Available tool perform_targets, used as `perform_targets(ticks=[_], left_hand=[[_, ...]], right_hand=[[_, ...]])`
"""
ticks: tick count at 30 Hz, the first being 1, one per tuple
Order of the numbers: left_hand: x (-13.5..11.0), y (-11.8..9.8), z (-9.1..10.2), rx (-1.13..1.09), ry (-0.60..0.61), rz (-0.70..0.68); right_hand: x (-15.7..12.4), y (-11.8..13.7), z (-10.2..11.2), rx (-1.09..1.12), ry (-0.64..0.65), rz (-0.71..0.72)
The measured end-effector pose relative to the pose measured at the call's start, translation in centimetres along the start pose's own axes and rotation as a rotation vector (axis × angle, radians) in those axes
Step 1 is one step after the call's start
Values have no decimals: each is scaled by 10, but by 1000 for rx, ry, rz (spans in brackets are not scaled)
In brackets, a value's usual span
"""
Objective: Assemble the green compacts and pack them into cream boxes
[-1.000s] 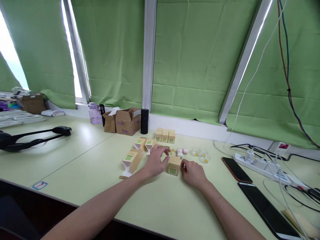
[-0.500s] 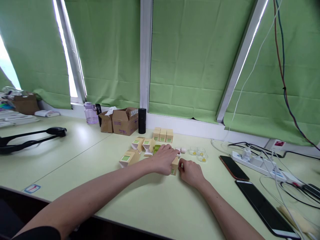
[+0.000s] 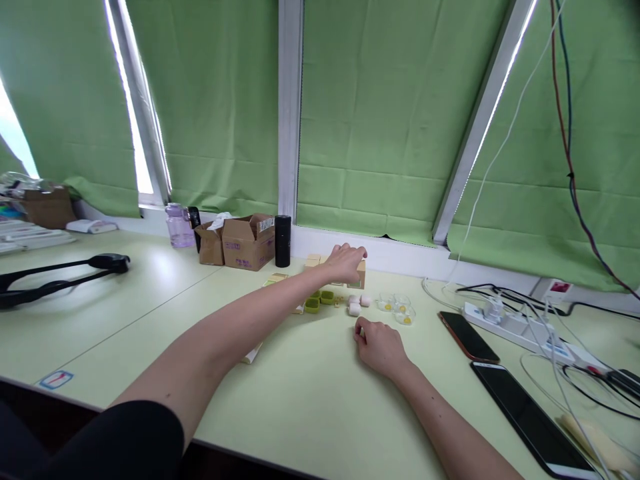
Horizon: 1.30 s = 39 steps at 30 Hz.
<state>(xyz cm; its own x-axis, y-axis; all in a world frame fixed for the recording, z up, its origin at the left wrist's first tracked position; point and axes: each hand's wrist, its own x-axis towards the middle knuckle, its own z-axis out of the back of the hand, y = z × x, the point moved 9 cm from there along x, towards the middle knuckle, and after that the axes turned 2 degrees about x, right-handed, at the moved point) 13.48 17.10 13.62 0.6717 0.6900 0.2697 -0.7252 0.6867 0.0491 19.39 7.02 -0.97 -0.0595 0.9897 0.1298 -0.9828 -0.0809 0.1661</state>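
My left hand reaches to the back of the table, fingers closed over a small tan cardboard box. It is beside a row of similar small boxes, partly covered by the hand and forearm. Below the hand lie small green cups, tiny yellowish pieces and several pale pink-white cylinders. Clear round dishes with yellow centres sit to the right. Nearer the front, my right hand rests on the table, fingers curled in, with nothing visible in them. My left forearm hides most of the opened cartons.
On the right lie two phones and a white power strip with tangled cables. A brown cardboard box, a black cylinder and a purple bottle stand along the back. Black-framed glasses appear far left.
My left hand has carried the small box from beside my right hand to the back, near the row of boxes. My right hand has stayed almost in place.
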Motion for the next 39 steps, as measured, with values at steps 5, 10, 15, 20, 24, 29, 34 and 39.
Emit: perform_targets(ticks=[5,10,15,20,24,29,34,39], left_hand=[[37,10,-32,27,-18,53],[48,8,-73,49,20,87],[49,9,-96,75,48,127],[44,-1,-98,77,27,155],[36,-22,-104,31,64,161],[25,-36,-108,-11,102,188],[23,-32,-108,-32,105,230],[27,-22,-114,-78,122,277]], right_hand=[[-1,0,0,3,3,3],[-1,1,1,-6,-1,5],[-1,2,1,-16,6,4],[-2,3,2,-9,9,11],[-2,4,3,-6,1,21],[-1,5,2,-21,5,18],[-2,5,2,-28,10,25],[-2,5,1,-19,14,31]])
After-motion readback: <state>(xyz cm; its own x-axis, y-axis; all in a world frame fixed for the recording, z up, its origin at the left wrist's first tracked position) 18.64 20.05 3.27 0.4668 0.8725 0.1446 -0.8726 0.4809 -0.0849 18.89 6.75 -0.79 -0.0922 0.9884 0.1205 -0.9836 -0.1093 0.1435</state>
